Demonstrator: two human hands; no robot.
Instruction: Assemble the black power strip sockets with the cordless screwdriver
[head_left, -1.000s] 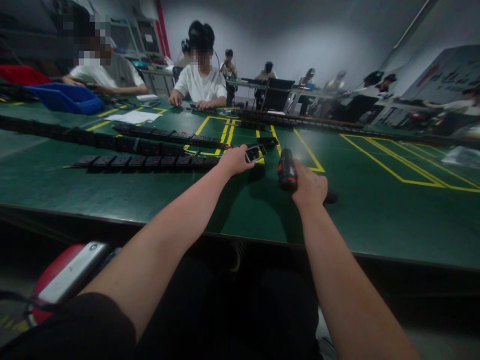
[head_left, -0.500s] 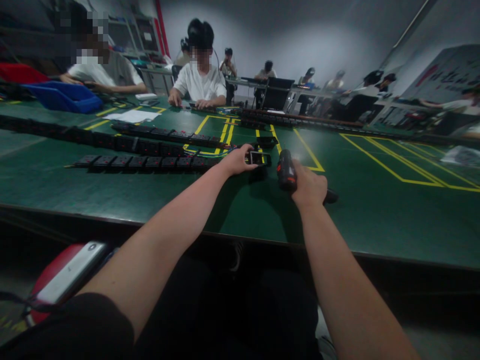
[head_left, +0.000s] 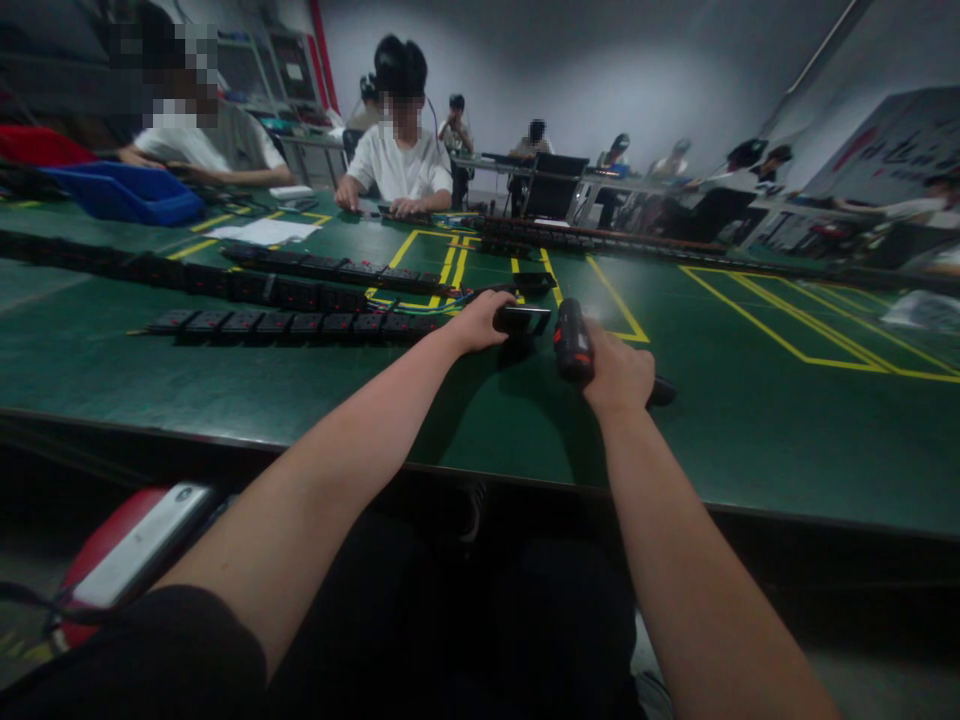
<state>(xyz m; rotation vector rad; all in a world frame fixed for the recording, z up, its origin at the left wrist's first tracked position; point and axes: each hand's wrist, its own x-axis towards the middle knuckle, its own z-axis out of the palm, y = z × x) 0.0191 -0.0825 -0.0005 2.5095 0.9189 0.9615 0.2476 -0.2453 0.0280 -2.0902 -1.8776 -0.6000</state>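
My left hand [head_left: 482, 320] is closed on a black rectangular part [head_left: 527, 320] with a shiny upper edge, held just above the green table. Wires [head_left: 420, 308] run close behind that hand. My right hand [head_left: 619, 368] is wrapped round the handle of a black power screwdriver [head_left: 572, 340] with orange-red marks. Its front end points away from me, to the right of the black part and apart from it. A row of linked black modules [head_left: 292, 326] with red dots lies left of my left hand.
More black module strips [head_left: 247, 285] lie on the green table [head_left: 750, 430], which bears yellow tape lines. A blue bin [head_left: 124, 192] and a white paper [head_left: 266, 232] are at the left. A co-worker [head_left: 405, 165] sits across the table.
The black part in my left hand has tilted: its open frame faced me before, now a shiny edge shows. My right hand and the screwdriver have barely moved.
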